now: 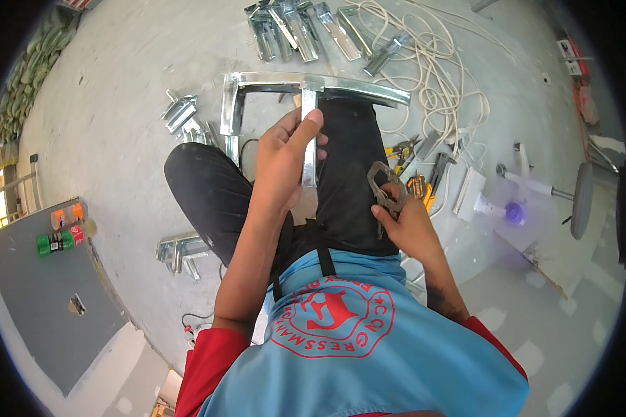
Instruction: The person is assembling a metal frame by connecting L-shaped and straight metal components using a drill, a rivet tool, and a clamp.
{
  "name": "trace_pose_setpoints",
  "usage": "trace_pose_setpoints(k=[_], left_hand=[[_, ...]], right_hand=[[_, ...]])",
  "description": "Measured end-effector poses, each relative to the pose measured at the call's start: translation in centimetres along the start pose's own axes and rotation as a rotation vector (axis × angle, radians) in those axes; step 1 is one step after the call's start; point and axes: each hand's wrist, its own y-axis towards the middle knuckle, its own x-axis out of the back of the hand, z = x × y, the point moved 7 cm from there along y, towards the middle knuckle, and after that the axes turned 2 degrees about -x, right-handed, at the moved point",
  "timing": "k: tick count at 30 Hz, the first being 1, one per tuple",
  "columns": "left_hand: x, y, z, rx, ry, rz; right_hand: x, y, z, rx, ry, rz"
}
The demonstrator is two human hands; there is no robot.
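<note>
My left hand (pixel 282 156) grips the short upright leg of a shiny galvanized metal channel frame (pixel 309 94), thumb pressed on its front. The frame has a long crossbar, with another leg bent down at its left end, and is held above my lap. My right hand (pixel 410 221) is wrapped round a worn metal locking clamp (pixel 381 179) beside my right thigh. The clamp's curved jaws point away from me and stand apart from the frame. The lower part of the clamp is partly hidden by my fingers.
Cut metal channel pieces (pixel 285 31) lie on the far floor, with more (pixel 181 111) at left. A coiled white cable (pixel 431 69) spreads at far right. Hand tools (pixel 424 177) lie beside my right hand. Two bottles (pixel 59 241) rest on a grey board (pixel 45 299) at left.
</note>
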Motion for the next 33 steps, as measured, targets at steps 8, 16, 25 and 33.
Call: trace_pose_setpoints(k=[8, 16, 25, 33], left_hand=[[-0.5, 0.3, 0.6, 0.137, -0.159, 0.075], [-1.1, 0.0, 2.8, 0.162, -0.002, 0.11], [-1.6, -0.1, 3.9, -0.112, 0.305, 0.068], [-0.3, 1.2, 4.1, -0.231, 0.453, 0.063]], right_hand=[[-1.6, -3.5, -2.8, -0.122, 0.037, -0.048], [5.3, -2.6, 0.7, 0.139, 0.409, -0.26], [6.2, 6.4, 10.4, 0.45, -0.226, -1.026], [3.7, 14.4, 8.5, 0.272, -0.092, -0.395]])
